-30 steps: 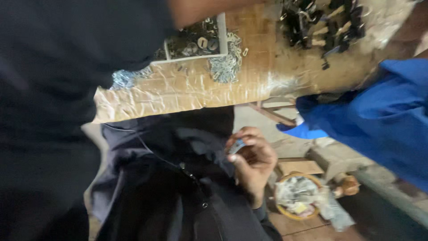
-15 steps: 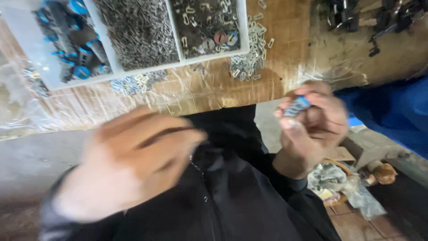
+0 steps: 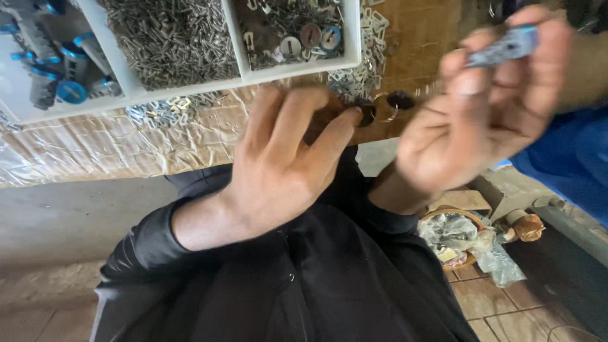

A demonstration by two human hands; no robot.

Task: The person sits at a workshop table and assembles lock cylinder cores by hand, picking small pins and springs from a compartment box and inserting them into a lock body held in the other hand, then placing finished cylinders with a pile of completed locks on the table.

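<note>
Left hand nearest, fingers spread & empty, tips over a small dark round part and thin ring at the surface edge. Right hand pinches a small grey-blue metal piece, blurred; prob. light, stiff, slick, so best gripped by its long edges. Loose clips clutter behind; beyond, white divided tray w/ pins.
</note>
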